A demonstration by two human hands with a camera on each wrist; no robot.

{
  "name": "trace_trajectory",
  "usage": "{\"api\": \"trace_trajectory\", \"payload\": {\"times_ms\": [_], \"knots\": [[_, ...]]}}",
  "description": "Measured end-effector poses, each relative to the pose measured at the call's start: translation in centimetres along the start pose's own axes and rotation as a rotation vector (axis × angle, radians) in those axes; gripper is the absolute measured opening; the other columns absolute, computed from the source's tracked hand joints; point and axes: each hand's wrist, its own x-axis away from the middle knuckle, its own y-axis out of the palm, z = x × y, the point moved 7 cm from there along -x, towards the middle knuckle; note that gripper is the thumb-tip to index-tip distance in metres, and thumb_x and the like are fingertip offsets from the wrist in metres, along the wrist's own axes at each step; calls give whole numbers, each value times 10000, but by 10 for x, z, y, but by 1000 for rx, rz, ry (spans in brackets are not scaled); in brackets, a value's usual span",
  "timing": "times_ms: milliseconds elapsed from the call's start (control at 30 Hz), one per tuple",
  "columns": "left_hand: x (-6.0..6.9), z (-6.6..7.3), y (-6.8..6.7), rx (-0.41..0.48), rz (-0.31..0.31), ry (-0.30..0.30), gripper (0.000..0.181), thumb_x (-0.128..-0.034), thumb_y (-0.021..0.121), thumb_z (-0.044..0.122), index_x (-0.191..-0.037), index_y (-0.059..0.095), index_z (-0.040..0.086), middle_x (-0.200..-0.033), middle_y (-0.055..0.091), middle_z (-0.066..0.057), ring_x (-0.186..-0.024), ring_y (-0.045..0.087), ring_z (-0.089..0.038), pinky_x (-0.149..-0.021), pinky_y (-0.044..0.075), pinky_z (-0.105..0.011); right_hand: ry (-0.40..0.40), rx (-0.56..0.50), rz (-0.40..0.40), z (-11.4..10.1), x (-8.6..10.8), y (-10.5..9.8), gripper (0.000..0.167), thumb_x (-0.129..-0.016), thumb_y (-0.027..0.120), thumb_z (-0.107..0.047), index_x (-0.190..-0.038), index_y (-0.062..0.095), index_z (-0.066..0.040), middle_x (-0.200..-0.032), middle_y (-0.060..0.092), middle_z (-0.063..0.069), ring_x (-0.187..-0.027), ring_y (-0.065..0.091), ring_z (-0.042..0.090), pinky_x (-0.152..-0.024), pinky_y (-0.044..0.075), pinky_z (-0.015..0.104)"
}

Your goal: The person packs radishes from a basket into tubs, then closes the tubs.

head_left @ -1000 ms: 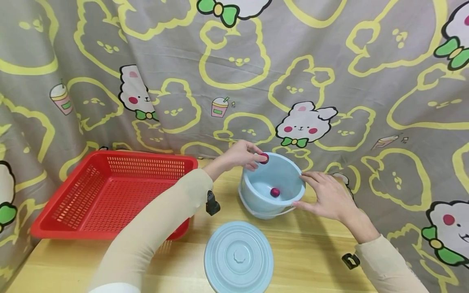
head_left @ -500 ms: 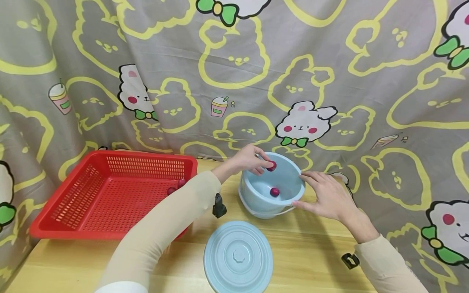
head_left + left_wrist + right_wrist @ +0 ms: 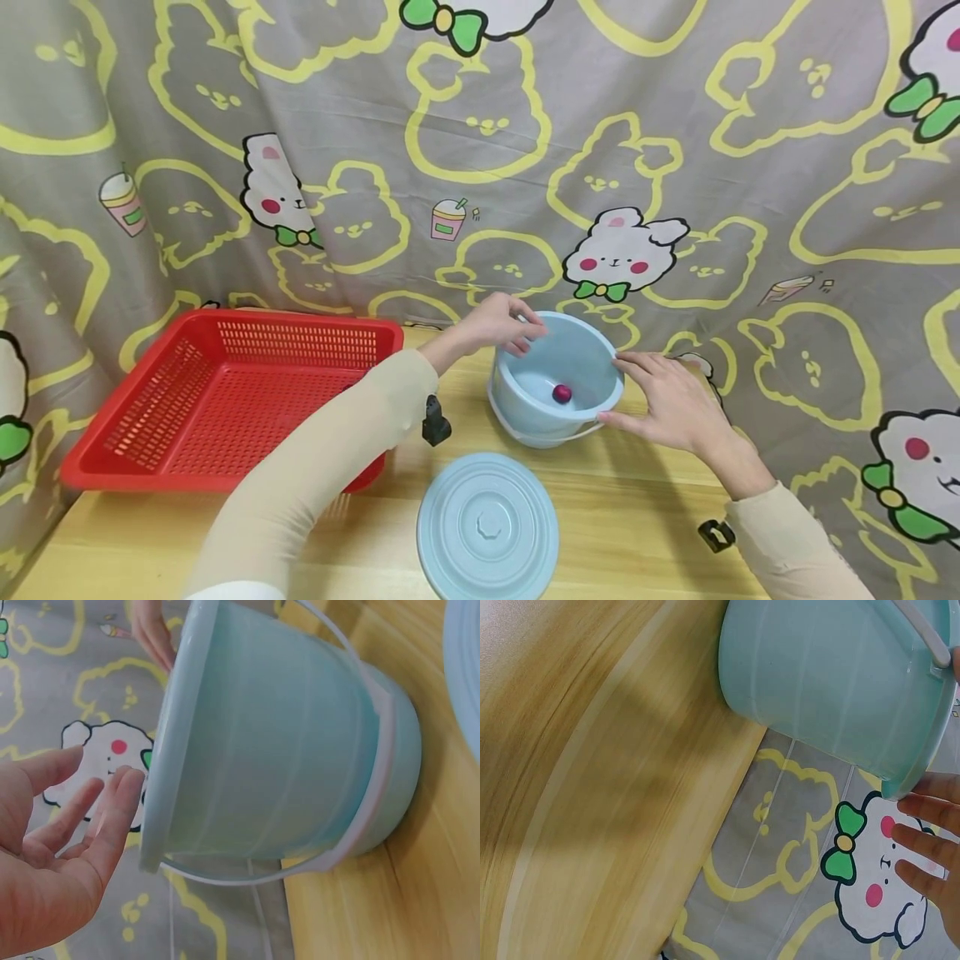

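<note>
My left hand hangs over the left rim of a light blue bucket. Its fingers are loosely bent with nothing between them, and in the left wrist view they are apart from the bucket wall. My right hand rests on the bucket's right side, thumb and fingers spread along the rim. The right wrist view has a fingertip touching that rim, fingers nearly straight. One dark red, plum-like fruit lies on the bucket's floor; part of the inside is hidden by the near wall.
A red perforated basket stands at the left, its right part hidden by my left sleeve. The round light blue lid lies flat in front of the bucket. A patterned curtain hangs behind the wooden table.
My left hand moved right over the bucket with a plum-like fruit, then let it go and drew back slightly left. The right hand stayed on the rim.
</note>
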Motion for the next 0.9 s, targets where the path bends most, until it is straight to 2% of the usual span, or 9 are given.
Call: {"api": "trace_trajectory", "payload": {"times_ms": [100,233,333,467,600,700,800,900], "knots": [[4,1,-5,-3,5,6,266,-996,751,223,-1197,743,49,-1181,743,-174,-1000,795,-303,-830,684,-344,-4,-3,1,0,0,0,952,-789,748,-790,-1419,645,-84,-1450,650,131,-1312,624,414,-1072,523,642],[10,3,-9,2,-6,16,276,-1000,746,220,-1214,735,46,-1247,723,-228,-1066,778,-361,-784,683,-300,-21,-4,17,0,2,0,933,-794,763,-766,-1413,646,-78,-1439,649,144,-1295,633,421,-1051,534,636],[15,5,-13,3,-15,23,278,-1002,744,221,-1216,735,43,-1261,713,-244,-1105,762,-396,-807,686,-326,-37,1,41,-1,4,-2,906,-791,781,-741,-1398,659,-80,-1424,659,139,-1285,639,414,-1038,539,628],[24,6,-21,-2,-9,24,269,-998,751,235,-1198,737,56,-1224,723,-218,-1054,778,-354,-851,684,-367,-61,12,74,-2,5,-5,868,-788,795,-718,-1369,682,-83,-1401,680,123,-1264,650,395,-1021,545,609],[33,5,-33,2,4,31,267,-997,753,240,-1193,731,60,-1218,727,-229,-954,789,-265,-863,683,-374,-77,20,87,-4,5,-6,849,-792,795,-713,-1352,693,-83,-1389,690,116,-1248,660,387,-1010,554,598],[41,2,-44,10,12,38,267,-1000,746,232,-1199,728,56,-1198,727,-243,-940,780,-266,-873,681,-383,-79,19,88,-5,5,-6,843,-793,794,-713,-1347,697,-85,-1386,694,116,-1246,661,388,-1012,552,598],[49,-1,-55,19,28,35,277,-1000,744,236,-1210,727,56,-1134,740,-201,-966,772,-296,-877,681,-386,-76,19,87,-5,5,-6,841,-793,793,-715,-1345,698,-89,-1386,695,116,-1251,658,387,-1017,548,600],[57,-3,-66,21,45,24,302,-998,745,244,-1230,720,52,-1109,743,-140,-954,774,-269,-879,681,-385,-74,18,86,-5,5,-5,837,-795,793,-713,-1343,698,-88,-1386,694,117,-1254,656,392,-1022,544,605]]}}
